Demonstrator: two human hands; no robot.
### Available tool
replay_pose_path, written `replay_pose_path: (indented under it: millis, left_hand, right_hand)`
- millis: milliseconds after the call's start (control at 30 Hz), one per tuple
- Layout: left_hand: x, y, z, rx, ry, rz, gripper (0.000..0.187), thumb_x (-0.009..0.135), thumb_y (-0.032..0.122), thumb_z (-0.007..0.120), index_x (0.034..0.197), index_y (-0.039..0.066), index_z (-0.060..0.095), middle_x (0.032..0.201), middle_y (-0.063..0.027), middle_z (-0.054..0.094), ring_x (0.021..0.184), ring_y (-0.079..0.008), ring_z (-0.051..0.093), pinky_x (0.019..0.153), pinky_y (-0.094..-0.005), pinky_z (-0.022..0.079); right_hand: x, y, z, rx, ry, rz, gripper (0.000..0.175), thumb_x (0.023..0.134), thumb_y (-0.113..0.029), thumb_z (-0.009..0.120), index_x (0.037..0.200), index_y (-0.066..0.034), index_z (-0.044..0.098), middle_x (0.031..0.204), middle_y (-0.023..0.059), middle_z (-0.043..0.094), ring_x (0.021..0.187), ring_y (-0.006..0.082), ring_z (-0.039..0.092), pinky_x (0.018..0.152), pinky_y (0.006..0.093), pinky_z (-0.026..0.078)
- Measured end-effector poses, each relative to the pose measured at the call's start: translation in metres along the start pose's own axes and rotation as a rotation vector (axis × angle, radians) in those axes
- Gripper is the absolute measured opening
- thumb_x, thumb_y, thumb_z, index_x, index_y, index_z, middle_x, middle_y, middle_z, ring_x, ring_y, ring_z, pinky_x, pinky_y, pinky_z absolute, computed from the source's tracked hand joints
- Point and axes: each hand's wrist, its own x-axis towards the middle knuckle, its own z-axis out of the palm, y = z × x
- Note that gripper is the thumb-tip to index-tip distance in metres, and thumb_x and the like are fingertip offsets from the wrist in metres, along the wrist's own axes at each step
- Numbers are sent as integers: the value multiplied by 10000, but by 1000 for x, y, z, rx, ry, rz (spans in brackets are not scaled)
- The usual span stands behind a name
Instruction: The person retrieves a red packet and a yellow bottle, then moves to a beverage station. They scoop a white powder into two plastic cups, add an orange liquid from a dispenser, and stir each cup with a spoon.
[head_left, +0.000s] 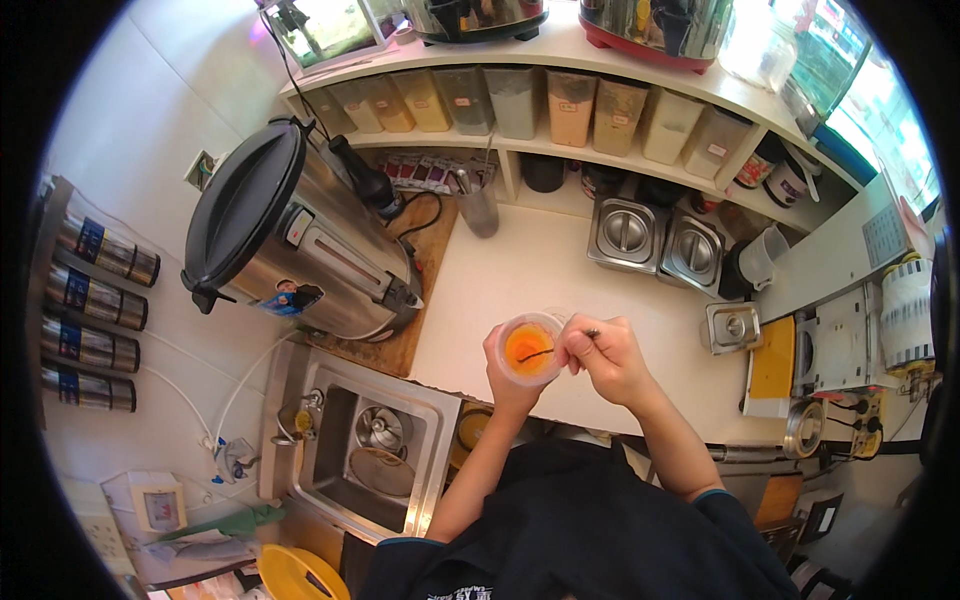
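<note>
My left hand (510, 382) is wrapped around a clear plastic cup (531, 381) with orange liquid (529, 345) in it. The cup is held above the near part of the white counter, its mouth facing up. My right hand (604, 356) grips a thin metal spoon or stirrer (592, 332) at the cup's right rim. A dark thin part of it reaches into the liquid; its tip is hidden. Just behind the cup, a round clear rim (556, 311) partly shows on the counter.
A large metal urn (337, 262) stands left on a wooden board (439, 225), above a steel sink (442, 450). Lidded steel containers (626, 234) and a tumbler of utensils (478, 210) stand at the back. Powder bins (514, 105) line the shelf. A yellow-topped box (772, 358) is at right.
</note>
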Motion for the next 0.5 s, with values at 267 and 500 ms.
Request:
replay_pose_path:
  millis: [267,500]
  left_hand:
    - [-1,0,0,61,-9,36,838,588,135,888,1220,30,348,1144,-104,508,1048,-207,534,911,-339,448]
    - [-7,0,5,26,-63,29,758,607,130,873,1183,27,390,1141,-110,511,1040,-213,533,910,-345,441]
  right_hand:
    - [-3,-1,-4,-88,59,6,257,947,-120,503,724,-6,562,572,69,539,496,148,538,488,272,428]
    - [-1,-3,-14,-144,-15,-16,252,952,-150,498,748,-15,561,574,72,549,493,197,544,499,277,438]
